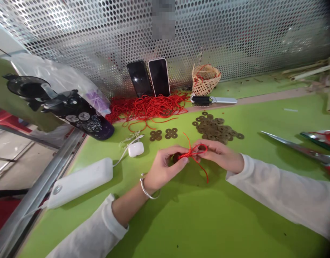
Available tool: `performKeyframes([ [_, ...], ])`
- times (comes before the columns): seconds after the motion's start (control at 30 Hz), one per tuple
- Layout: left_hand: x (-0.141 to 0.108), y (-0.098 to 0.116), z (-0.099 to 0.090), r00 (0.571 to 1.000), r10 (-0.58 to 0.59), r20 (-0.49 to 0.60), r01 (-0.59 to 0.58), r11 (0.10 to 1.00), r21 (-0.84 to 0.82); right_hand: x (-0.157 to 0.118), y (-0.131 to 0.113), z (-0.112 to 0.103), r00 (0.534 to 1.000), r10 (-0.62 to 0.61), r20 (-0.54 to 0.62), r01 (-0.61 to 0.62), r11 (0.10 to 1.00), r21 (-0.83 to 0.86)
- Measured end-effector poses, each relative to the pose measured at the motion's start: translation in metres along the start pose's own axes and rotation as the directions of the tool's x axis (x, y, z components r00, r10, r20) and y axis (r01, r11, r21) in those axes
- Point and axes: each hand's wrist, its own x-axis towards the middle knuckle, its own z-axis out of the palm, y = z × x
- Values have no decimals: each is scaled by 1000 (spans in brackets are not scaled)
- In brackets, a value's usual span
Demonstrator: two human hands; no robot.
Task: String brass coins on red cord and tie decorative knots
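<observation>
My left hand [166, 166] pinches a red knotted cord [185, 155] between thumb and fingers, with a dark round piece partly showing behind the braid. My right hand [217, 154] is closed on the loop at the cord's right side. Two loose ends stick out of the knot, one upward and one down to the right. Behind my right hand lies a heap of bronze coins [214, 128]. Two small coin clusters [155, 135] sit beyond my left hand. A tangled pile of red cords [151, 107] lies farther back.
On the left are a white power bank [81, 182], an earbud case [136, 149] and a dark bottle [84, 118]. Two phones [159, 77] lean against the mesh wall beside a small woven basket [205, 80]. A hairbrush [213, 100] lies behind the coins; scissors [296, 146] point in from the right.
</observation>
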Motion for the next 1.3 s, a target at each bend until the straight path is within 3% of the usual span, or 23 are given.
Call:
performKeyframes([
  [0.33, 1, 1, 2, 997, -30, 78, 31, 999, -20, -1, 1, 3, 999, 33, -35, -33, 999, 20],
  [0.57, 3, -1, 2, 1000, -9, -23, 10, 999, 48, -1, 1, 5, 988, -18, -155, 17, 1000, -7],
  [0.77, 5, -1, 4, 986, 69, -153, -50, 990, 129, 1, 11, 3, 971, -27, -238, 64, 987, 148],
  [1.1, 3, -2, 5, 960, 130, -246, -73, 971, 229, 1, 6, 4, 973, 39, -228, -21, 996, 84],
  [1.3, 4, 0, 4, 966, 135, -220, -76, 963, 257, 1, 5, 4, 977, 43, -209, -25, 996, 89],
])
